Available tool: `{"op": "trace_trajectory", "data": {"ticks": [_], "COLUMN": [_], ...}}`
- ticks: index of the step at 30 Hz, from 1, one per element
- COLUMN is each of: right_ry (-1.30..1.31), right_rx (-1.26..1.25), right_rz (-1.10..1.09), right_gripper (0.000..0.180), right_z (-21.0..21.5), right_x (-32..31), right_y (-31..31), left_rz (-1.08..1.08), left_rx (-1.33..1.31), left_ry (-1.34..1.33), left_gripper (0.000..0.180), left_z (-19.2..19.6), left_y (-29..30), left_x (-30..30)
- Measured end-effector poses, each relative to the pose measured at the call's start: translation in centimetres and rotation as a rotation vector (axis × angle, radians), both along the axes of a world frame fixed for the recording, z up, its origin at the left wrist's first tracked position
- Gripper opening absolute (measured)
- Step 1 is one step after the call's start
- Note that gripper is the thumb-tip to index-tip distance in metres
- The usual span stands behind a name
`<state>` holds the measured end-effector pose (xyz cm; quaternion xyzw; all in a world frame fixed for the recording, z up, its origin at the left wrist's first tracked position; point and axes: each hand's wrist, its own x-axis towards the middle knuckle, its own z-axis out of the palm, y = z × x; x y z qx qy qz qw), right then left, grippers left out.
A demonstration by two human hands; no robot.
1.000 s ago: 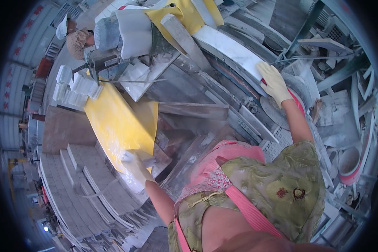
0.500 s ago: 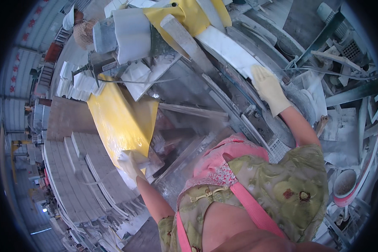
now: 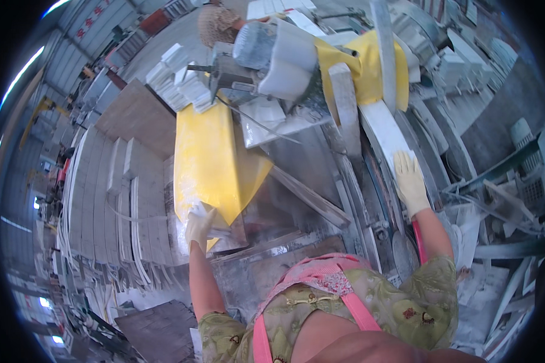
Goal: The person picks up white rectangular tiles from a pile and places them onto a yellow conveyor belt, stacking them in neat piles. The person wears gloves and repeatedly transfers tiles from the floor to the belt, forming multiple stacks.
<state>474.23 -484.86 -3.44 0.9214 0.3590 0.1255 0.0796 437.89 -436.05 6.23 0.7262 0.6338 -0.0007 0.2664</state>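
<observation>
My right hand (image 3: 410,184), in a pale cream glove, lies flat with fingers stretched forward on a long white stone strip (image 3: 383,130). The strip's far end runs under a yellow sheet (image 3: 369,66) draped on the machine. My left hand (image 3: 198,227), gloved alike, is at the lower end of another wet yellow sheet (image 3: 204,157) on the left. Its fingers are bent together beside a small white piece (image 3: 221,226); what they grip is partly hidden.
Stacked grey slabs (image 3: 91,187) stand left of the yellow sheet. A grey upright bar (image 3: 344,100) and a wooden plank (image 3: 309,196) lie between my hands. Another person (image 3: 218,24) works beyond the machine. Offcuts and a green beam (image 3: 508,160) crowd the right.
The view has turned, shifting the machine rightward in the picture. My right hand appears closer to the draped yellow sheet along the strip. My left hand stays at the other sheet's lower end.
</observation>
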Motion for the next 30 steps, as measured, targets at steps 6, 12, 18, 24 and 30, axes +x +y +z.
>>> {"op": "trace_trajectory", "data": {"ticks": [6,12,18,24,30], "right_ry": [0.289,0.791,1.304,1.255,1.504], "right_rx": [0.181,1.013,1.368,0.940,0.882], "right_rz": [-0.205,-0.264,0.152,0.309,0.486], "right_gripper": [0.043,0.042,0.040,0.051,0.070], "right_z": [3.4,9.9,6.4,2.0,3.1], "right_x": [1.2,-5.4,-21.3,-28.8,-29.4], "right_y": [0.0,9.1,30.6,41.8,39.0], "left_rz": [-0.089,-0.112,-0.156,-0.157,0.103], "left_rx": [0.112,0.205,0.105,0.036,-0.226], "left_ry": [-0.025,-0.111,-0.088,-0.325,-0.654], "left_gripper": [0.098,0.093,0.097,0.097,0.106], "left_z": [-1.0,-3.1,-2.4,-1.3,-1.8], "left_y": [0.3,0.4,0.3,0.1,0.5], "left_x": [-1.1,-1.9,-2.2,-4.0,-3.1]}}
